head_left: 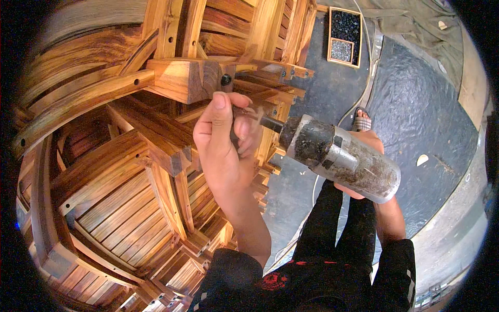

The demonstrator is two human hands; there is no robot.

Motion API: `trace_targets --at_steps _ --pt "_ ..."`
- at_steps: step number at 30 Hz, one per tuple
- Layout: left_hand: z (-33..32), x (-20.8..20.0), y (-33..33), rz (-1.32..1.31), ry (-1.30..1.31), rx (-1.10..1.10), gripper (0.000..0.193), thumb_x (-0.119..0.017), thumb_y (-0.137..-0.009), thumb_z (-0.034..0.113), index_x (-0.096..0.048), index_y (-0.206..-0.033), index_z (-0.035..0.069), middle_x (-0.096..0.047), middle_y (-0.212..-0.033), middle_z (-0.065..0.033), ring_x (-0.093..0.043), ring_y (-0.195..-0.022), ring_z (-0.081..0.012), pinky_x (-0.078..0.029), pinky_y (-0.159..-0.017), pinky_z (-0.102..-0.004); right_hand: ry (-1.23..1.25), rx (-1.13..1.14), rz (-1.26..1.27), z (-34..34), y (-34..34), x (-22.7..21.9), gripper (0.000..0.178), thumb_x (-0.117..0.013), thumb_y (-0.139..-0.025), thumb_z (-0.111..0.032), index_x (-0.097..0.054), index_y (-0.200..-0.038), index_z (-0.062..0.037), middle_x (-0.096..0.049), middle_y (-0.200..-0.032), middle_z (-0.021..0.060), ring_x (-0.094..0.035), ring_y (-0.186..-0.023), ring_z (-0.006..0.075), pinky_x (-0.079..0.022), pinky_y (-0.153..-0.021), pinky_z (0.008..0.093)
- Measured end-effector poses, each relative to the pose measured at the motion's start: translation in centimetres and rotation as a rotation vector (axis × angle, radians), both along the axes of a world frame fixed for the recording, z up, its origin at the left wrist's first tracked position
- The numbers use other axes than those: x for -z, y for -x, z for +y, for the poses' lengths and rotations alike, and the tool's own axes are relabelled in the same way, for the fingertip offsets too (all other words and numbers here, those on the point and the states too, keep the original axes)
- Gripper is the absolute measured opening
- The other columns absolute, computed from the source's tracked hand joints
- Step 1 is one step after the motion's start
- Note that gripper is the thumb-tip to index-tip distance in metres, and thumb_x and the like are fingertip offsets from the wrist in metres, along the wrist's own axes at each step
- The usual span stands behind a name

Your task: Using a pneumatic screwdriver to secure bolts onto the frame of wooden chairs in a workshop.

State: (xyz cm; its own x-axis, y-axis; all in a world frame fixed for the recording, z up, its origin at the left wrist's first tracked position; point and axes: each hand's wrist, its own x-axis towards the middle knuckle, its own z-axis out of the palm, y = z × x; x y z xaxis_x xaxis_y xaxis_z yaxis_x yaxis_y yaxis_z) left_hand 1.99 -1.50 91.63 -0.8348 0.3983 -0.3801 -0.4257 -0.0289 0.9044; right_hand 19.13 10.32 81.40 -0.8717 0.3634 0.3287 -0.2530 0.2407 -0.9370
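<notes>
My right hand [370, 140] is wrapped round a worn grey power driver [345, 161], whose body hides part of the palm and fingers. The driver tilts up to the left, and its dark bit [271, 123] runs toward my left hand [221, 132]. There, thumb and fingers are closed in a pinch round the bit's far end; what exactly they hold is partly hidden and blurred. Just beyond the fingertips is the squared end of a wooden beam [189, 80], with a round black fitting [226, 79] beside it.
Stacked wooden slatted furniture [119, 213] fills the left side, with drilled holes in its rails. On the floor at the far right stands a wooden box [329, 34] of black and silver small hardware. A pale hose [368, 78] crosses the dark floor sheet [416, 114]. My sandalled foot [362, 120] shows beyond the driver.
</notes>
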Motion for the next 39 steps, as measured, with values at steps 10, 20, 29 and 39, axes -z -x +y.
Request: trace_targets --at_steps 10,20,29,39 --pt "0.1 1.9 -1.1 -0.372 -0.226 -0.051 0.033 -0.047 -0.097 0.034 -0.055 -0.109 0.005 -0.039 -0.062 0.0039 -0.032 -0.048 -0.0031 -0.021 -0.039 -0.0169 0.190 0.187 -0.066 -2.1 0.0 3.6 0.036 -0.075 -0.051 -0.018 -0.061 -0.081 -0.0037 -0.058 -0.071 0.0079 -0.054 -0.060 0.0284 -0.044 -0.058 0.0334" --pt "-1.6 6.3 -1.1 -0.559 -0.449 -0.046 0.024 -0.050 -0.089 0.009 -0.054 -0.109 -0.003 -0.054 -0.089 -0.0099 -0.046 -0.067 -0.0101 -0.035 -0.048 -0.0189 -0.414 0.340 -0.241 -2.3 -4.4 7.7 0.017 -0.069 -0.071 -0.020 -0.063 -0.077 -0.0052 -0.063 -0.071 0.0063 -0.060 -0.056 0.0171 -0.048 -0.049 0.0294" --pt "-1.6 7.3 -1.1 -0.457 -0.318 0.018 0.023 -0.053 -0.094 0.025 -0.055 -0.102 0.003 -0.052 -0.076 -0.0019 -0.041 -0.054 -0.0072 -0.029 -0.045 -0.0185 -0.207 0.354 -0.381 -1.1 -3.8 2.1 0.030 -0.077 -0.052 -0.030 -0.064 -0.072 -0.0102 -0.064 -0.070 0.0061 -0.064 -0.066 0.0243 -0.049 -0.066 0.0339" --pt "-0.5 5.6 -0.8 -0.425 -0.180 -0.164 0.028 -0.054 -0.094 0.022 -0.053 -0.111 -0.001 -0.051 -0.075 -0.0014 -0.041 -0.055 -0.0061 -0.031 -0.042 -0.0201 -0.232 0.167 -0.293 -1.5 -4.6 2.4 0.023 -0.070 -0.053 -0.011 -0.060 -0.074 -0.0101 -0.059 -0.069 0.0055 -0.051 -0.063 0.0268 -0.038 -0.061 0.0370"
